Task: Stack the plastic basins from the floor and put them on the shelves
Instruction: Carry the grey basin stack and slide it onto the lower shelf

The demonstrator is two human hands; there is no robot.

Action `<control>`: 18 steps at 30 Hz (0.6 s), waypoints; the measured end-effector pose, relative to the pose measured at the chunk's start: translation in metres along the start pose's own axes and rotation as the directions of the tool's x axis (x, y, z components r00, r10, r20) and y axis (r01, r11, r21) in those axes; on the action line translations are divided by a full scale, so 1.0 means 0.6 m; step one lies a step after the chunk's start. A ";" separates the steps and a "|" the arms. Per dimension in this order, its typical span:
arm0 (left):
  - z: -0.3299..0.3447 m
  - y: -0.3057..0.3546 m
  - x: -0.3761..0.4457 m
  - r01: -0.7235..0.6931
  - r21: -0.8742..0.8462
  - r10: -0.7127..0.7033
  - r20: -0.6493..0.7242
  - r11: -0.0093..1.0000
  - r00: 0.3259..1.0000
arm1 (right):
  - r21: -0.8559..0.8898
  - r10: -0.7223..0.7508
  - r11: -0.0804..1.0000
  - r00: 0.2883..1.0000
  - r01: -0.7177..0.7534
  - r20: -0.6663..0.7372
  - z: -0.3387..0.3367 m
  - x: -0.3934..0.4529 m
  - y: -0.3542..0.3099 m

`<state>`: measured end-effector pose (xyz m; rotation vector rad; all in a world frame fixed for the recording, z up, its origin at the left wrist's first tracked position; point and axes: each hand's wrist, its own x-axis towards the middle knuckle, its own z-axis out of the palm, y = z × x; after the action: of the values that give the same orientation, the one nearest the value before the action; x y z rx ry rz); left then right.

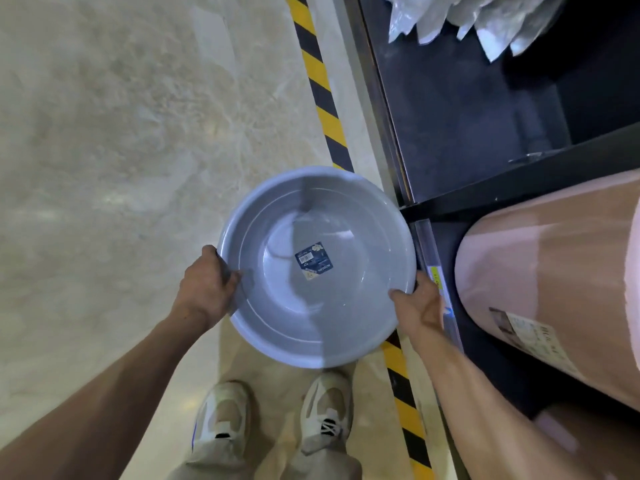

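Both hands clamp a grey plastic basin (317,268) by its rim: left hand (207,285) with fingers curled under, hidden; right hand (419,303) with thumb inside, fingers hidden beneath. Held mouth-up above the shoes (273,420), beside the dark shelf (450,133); its label (313,260) is unreadable.

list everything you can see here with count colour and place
basin: 1, pale blue-grey, held over the floor, centre
label: 1, dark blue, inside the basin
hazard tape: 1 strip, yellow and black, on the floor beside the shelf
shelf: 1, black, right
pink basin: 1, pink, on the shelf, lower right
plastic bags: several, clear, top right
floor: beige
shoes: 2, beige, bottom
left hand: gripping the basin's left rim
right hand: gripping the right rim
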<state>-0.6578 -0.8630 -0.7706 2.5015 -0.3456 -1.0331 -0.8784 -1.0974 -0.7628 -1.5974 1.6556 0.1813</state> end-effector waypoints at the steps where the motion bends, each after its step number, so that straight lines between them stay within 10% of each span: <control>1: 0.004 -0.002 0.004 0.008 0.003 -0.008 -0.001 1.000 1.000 | -0.008 -0.003 1.000 1.000 0.002 -0.017 0.008 0.005 0.003; 18: 0.010 -0.016 0.027 0.233 -0.351 -0.199 0.131 0.907 0.971 | 0.359 0.122 0.910 0.962 -0.207 0.246 0.011 0.019 0.008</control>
<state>-0.6503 -0.8623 -0.7890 2.1919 0.0993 -1.1793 -0.8785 -1.1013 -0.7760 -1.1032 1.5415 0.1071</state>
